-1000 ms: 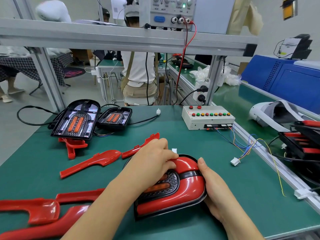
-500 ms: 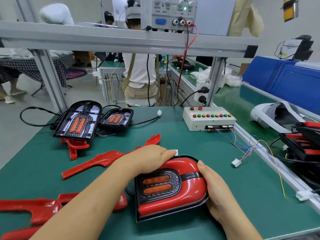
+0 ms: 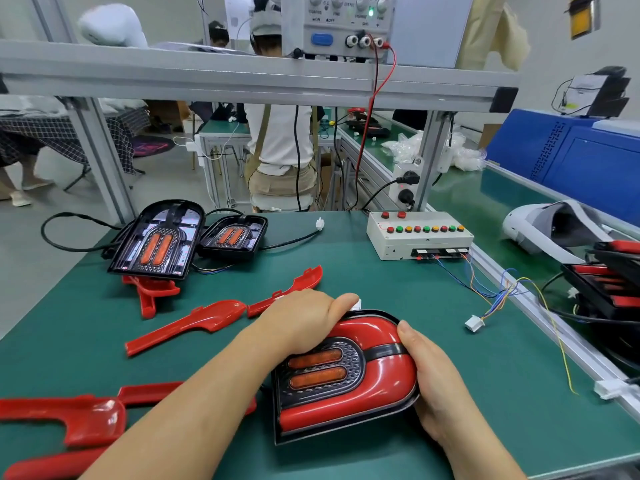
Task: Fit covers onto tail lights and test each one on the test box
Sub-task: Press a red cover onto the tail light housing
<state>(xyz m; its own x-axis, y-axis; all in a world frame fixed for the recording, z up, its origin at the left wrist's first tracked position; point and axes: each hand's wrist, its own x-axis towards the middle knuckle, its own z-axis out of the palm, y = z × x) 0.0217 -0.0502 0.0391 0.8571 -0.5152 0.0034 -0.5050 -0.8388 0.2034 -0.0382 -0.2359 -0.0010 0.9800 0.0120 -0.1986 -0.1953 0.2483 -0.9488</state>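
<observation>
A tail light with a red cover on it lies flat on the green mat near the front. My left hand grips its upper left edge, fingers curled over the cover. My right hand cups its rounded right end, thumb on top. The white test box with coloured buttons stands at the back right; its loose white plug lies on the mat. Two uncovered tail lights sit at the back left. Loose red covers lie to the left.
A power supply sits on the shelf above, with a red lead running down. A white headset and a stack of finished lights are at the right. A person in a white top sits behind the bench.
My left hand slid off the lamp's centre to its upper left edge, uncovering the two orange lenses. The right hand stayed on the right end.
</observation>
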